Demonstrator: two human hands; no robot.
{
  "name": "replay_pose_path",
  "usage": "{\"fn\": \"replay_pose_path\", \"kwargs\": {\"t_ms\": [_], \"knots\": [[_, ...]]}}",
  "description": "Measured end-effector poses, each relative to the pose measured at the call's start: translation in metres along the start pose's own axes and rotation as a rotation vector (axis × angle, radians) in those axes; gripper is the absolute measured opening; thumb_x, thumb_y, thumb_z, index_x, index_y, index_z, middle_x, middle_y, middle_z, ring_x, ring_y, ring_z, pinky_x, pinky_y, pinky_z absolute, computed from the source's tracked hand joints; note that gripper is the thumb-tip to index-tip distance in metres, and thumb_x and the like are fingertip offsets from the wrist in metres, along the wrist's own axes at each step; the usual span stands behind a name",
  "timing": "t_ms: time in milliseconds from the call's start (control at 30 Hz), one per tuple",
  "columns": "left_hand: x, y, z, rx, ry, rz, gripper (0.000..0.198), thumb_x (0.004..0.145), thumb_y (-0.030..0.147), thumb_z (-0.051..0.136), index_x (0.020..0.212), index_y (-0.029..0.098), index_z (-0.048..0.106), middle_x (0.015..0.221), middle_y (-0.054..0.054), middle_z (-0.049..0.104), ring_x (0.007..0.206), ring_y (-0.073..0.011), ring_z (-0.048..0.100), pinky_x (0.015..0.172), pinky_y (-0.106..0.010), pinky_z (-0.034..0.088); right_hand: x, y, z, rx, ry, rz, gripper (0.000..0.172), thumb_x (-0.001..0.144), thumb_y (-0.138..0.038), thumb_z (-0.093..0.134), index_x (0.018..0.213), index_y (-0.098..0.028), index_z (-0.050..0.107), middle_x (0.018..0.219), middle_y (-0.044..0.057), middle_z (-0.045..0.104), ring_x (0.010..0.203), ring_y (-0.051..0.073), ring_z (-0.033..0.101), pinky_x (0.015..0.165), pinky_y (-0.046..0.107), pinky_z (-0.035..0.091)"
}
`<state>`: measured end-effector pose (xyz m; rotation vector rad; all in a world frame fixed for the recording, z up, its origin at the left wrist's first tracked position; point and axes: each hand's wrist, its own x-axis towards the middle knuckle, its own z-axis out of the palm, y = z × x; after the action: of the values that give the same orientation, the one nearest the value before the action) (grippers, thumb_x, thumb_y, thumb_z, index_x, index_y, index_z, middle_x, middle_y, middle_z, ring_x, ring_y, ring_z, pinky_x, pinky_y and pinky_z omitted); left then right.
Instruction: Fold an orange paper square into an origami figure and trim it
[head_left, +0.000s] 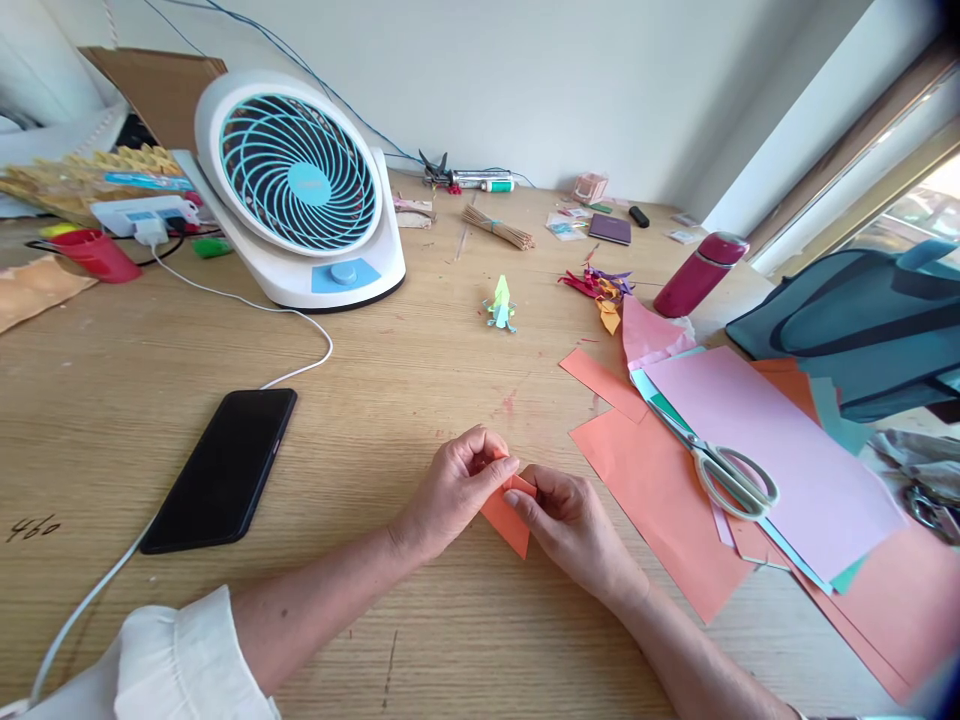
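Observation:
Between my two hands is a small folded piece of orange paper (507, 522), held just over the wooden table. My left hand (459, 487) pinches its upper edge with thumb and forefinger. On the other side, my right hand (574, 520) grips the paper, thumb on top and fingers curled behind. A pointed lower flap of the paper hangs toward me, while the part under my fingertips is hidden. Beyond my hands stands a small green and light-blue folded paper figure (501, 304).
Scissors (731, 480) lie on a stack of coloured paper (795, 450) at the right. A phone (225, 470) with a white cable rests at left, below a fan (300, 180). A magenta bottle (701, 275) and a teal bag (862, 320) stand at the right.

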<state>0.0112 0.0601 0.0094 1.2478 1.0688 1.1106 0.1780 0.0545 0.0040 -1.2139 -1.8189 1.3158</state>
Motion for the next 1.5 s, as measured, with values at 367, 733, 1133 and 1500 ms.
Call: {"fn": "replay_pose_path", "kwargs": {"t_ms": [367,733,1133,1500], "knots": [[0.003,-0.002,-0.010,-0.187,-0.155,-0.107,0.030,0.095,0.041,0.051,0.101,0.018,0.070,0.089,-0.005,0.071,0.080,-0.0170,0.062,0.074,-0.027,0.047,0.003,-0.005,-0.011,0.177,-0.073,0.051,0.047,0.089,-0.060,0.058,0.068,-0.018,0.050,0.066,-0.003,0.042,0.062,0.011,0.036,0.056,0.023,0.029],[0.006,0.009,-0.015,0.017,-0.185,0.031,0.016,0.088,0.026,0.057,0.093,0.018,0.070,0.090,-0.003,0.066,0.090,-0.0171,0.058,0.086,-0.028,0.044,0.004,-0.003,-0.017,0.153,-0.108,0.058,0.047,0.095,-0.059,0.047,0.070,-0.019,0.048,0.066,-0.004,0.038,0.062,0.011,0.033,0.058,0.024,0.028],[0.006,0.011,-0.013,0.191,-0.143,0.219,0.008,0.087,0.023,0.066,0.082,0.017,0.063,0.082,-0.001,0.063,0.079,-0.0131,0.055,0.076,-0.025,0.044,0.002,0.001,-0.014,0.255,-0.070,0.073,0.042,0.094,-0.058,0.052,0.083,-0.019,0.063,0.075,0.000,0.058,0.070,0.014,0.052,0.065,0.025,0.043],[-0.004,0.013,-0.005,0.479,0.027,0.483,0.014,0.087,0.016,0.067,0.082,0.019,0.054,0.076,0.003,0.058,0.072,-0.0105,0.054,0.071,-0.024,0.044,0.002,-0.009,-0.013,0.356,-0.077,0.120,0.041,0.093,-0.058,0.055,0.086,-0.019,0.064,0.083,0.003,0.061,0.074,0.015,0.057,0.068,0.026,0.052]]}}
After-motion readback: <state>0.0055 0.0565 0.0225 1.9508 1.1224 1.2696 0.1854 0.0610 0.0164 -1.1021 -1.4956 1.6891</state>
